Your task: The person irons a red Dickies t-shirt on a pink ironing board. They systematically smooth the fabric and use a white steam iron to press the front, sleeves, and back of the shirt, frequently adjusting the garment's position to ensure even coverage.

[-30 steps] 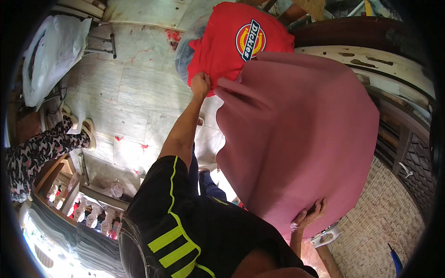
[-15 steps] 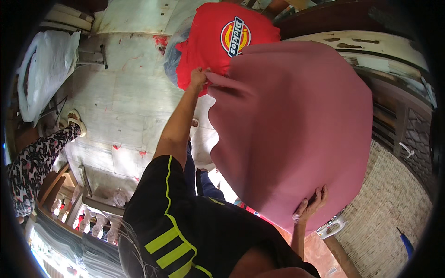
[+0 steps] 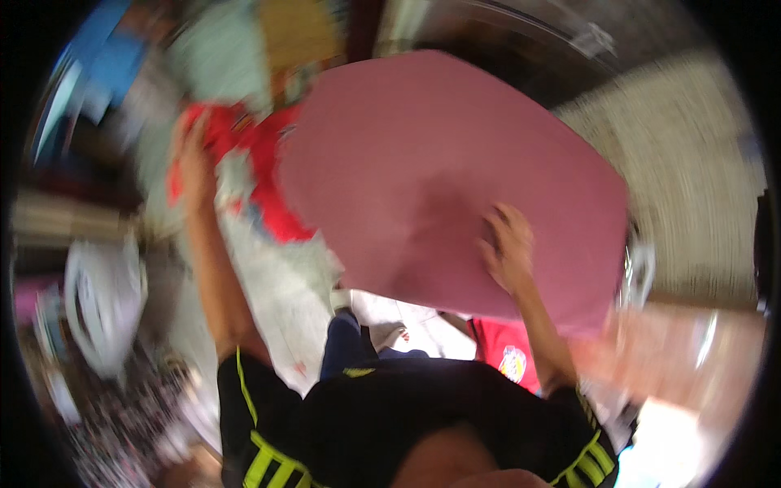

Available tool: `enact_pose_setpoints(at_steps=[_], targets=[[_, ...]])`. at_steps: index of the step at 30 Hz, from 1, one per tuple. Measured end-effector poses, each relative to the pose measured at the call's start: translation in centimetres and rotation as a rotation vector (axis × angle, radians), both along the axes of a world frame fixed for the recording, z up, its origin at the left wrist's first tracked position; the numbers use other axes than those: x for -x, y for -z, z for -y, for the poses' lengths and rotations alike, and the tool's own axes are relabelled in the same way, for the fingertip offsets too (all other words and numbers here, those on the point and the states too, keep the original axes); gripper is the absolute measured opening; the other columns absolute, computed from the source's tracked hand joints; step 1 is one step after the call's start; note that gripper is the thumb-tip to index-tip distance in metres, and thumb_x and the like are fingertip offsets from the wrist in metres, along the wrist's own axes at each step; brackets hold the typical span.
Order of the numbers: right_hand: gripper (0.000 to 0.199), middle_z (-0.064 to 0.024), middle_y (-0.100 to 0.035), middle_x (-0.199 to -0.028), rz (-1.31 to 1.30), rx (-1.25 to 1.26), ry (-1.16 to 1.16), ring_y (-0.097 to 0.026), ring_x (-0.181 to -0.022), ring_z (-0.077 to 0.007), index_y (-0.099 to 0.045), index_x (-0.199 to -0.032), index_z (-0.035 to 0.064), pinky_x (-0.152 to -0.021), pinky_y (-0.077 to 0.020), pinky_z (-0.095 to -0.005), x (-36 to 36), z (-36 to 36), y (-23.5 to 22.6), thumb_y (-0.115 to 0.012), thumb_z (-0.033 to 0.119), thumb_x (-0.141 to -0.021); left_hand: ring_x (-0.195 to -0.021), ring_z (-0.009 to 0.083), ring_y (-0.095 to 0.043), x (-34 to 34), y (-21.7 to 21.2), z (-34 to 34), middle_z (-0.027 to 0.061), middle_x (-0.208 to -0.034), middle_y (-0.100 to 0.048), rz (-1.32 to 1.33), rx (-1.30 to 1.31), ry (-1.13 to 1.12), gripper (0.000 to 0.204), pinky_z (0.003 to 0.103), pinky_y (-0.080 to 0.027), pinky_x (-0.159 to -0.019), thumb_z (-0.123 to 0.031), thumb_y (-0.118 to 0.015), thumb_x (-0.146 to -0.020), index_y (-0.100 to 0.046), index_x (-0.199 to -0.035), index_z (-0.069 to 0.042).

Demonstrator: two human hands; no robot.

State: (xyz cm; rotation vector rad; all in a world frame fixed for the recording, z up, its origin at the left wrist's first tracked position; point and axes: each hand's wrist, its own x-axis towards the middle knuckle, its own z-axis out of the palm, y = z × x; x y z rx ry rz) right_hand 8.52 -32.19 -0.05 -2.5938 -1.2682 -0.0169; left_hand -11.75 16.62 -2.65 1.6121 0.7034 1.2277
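A large mauve cloth [image 3: 390, 138] spreads out in front of me, its surface mostly flat. Beyond its left edge, my left hand [image 3: 194, 159] reaches far out, fingers closed around a red cloth [image 3: 281, 207]; motion blurs that grip. The red cloth stretches from the hand back toward the mauve edge. Over the near right part of the mauve cloth is my right hand [image 3: 511, 244], fingers spread and holding nothing. A dark shadow falls beside it; whether the palm presses on the cloth cannot be told.
Another red piece with a round emblem [image 3: 512, 362] shows below the mauve cloth's near edge. A woven beige mat [image 3: 683, 163] lies at right. A white plastic-wrapped bundle [image 3: 106, 301] stands at left, near a person's patterned clothing [image 3: 122, 427]. Pale floor tiles [image 3: 277, 301] show between.
My left hand has let go of the mauve cloth's edge and moved left onto red cloth. My right hand has shifted inward over the mauve cloth, which lies flatter. The whole view has turned.
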Motion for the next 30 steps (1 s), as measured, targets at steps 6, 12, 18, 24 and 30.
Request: enact_pose_setpoints(at_steps=[6, 12, 18, 24, 30], targets=[[0.054, -0.0136, -0.051, -0.136, -0.518, -0.555, -0.177, -0.050, -0.125, -0.0333, -0.052, -0.131, 0.0105, -0.106, -0.0416, -0.0442, 4.5, 0.4, -4.1, -0.071, 0.030, -0.085, -0.102, 0.0201, -0.061, 1.9, -12.9, 20.9, 0.0105, -0.117, -0.064, 0.113, 0.163, 0.338, 0.031, 0.034, -0.053, -0.088, -0.012, -0.058, -0.098, -0.055, -0.127, -0.001], [0.076, -0.0200, -0.053, -0.127, -0.760, -0.918, -0.342, -0.050, -0.123, -0.0375, -0.043, -0.135, 0.0008, -0.105, -0.0415, -0.0459, 12.5, 7.0, -10.1, -0.082, 0.030, -0.076, -0.085, 0.0179, -0.059, -0.6, -18.4, 39.7, 0.0092, -0.096, -0.062, -0.159, 0.062, 1.131, 0.017, 0.033, -0.050, -0.078, -0.012, -0.057, -0.099, -0.054, -0.110, 0.001], [0.040, -0.0213, -0.060, -0.099, -0.401, -1.054, -0.053, -0.060, -0.098, -0.0375, -0.052, -0.113, -0.0051, -0.084, -0.0469, -0.0468, 14.0, 16.9, -11.5, -0.071, 0.017, -0.086, -0.085, 0.0197, -0.059, -3.8, -17.2, 48.8, 0.0132, -0.100, -0.058, -0.002, -0.137, 1.355, 0.035, 0.029, -0.047, -0.079, -0.021, -0.061, -0.098, -0.049, -0.118, 0.005], [0.023, -0.0168, -0.066, -0.094, -0.306, -1.227, 0.248, -0.066, -0.090, -0.0245, -0.061, -0.105, -0.0035, -0.079, -0.0509, -0.0391, 18.8, 20.8, -11.7, -0.064, 0.017, -0.094, -0.079, 0.0190, -0.063, -5.3, -18.0, 51.9, 0.0172, -0.106, -0.062, -0.139, -0.036, 1.847, 0.047, 0.029, -0.052, -0.069, -0.022, -0.061, -0.098, -0.045, -0.127, 0.010], [0.021, -0.0150, -0.066, -0.090, -0.193, -1.275, 0.422, -0.063, -0.088, -0.0172, -0.061, -0.104, -0.0042, -0.079, -0.0498, -0.0358, 22.5, 23.4, -11.7, -0.059, 0.015, -0.097, -0.061, 0.0183, -0.064, -8.3, -16.5, 51.9, 0.0214, -0.105, -0.065, -0.061, -0.470, 2.189, 0.045, 0.026, -0.051, -0.064, -0.015, -0.067, -0.094, -0.046, -0.127, 0.008]])
